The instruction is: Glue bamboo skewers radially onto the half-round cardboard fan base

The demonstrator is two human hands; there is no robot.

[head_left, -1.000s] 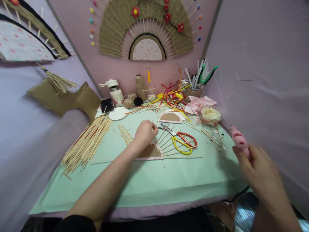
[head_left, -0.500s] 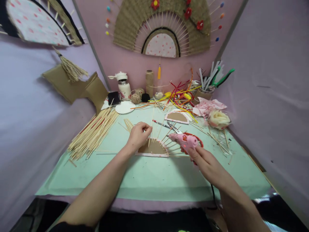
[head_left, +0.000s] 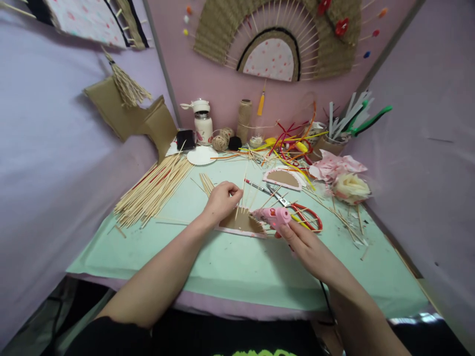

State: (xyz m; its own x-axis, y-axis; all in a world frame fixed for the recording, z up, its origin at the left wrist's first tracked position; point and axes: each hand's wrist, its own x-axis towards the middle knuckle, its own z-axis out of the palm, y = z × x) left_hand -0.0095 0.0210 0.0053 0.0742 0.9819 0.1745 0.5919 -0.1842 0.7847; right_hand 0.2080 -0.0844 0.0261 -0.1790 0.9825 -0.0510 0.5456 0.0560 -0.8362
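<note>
My right hand (head_left: 304,242) is wrapped round a pink hot glue gun (head_left: 272,216), its nozzle pointing left over a half-round cardboard piece (head_left: 237,225) with a pink-spotted white rim. Thin sticks fan out from the curved edge of that cardboard. At its upper left, my left hand (head_left: 222,200) is closed in a pinch on a thin wooden stick (head_left: 237,211), whose lower end lies over the cardboard. The nozzle is close to the sticks' ends; whether it touches them I cannot tell. Red-handled scissors (head_left: 306,217) lie behind the glue gun, partly covered.
Loose wooden sticks (head_left: 152,190) are heaped at the left. A second half-round cardboard piece (head_left: 284,178) lies farther back. Along the back stand a white bottle (head_left: 203,129), twine (head_left: 222,140) and pipe cleaners (head_left: 285,141). A fabric flower (head_left: 351,188) sits at the right; a large fan (head_left: 218,37) hangs behind.
The glue gun has moved left and its nozzle is now over the cardboard by the sticks. My left hand keeps its pinch on the stick. The camera view has shifted.
</note>
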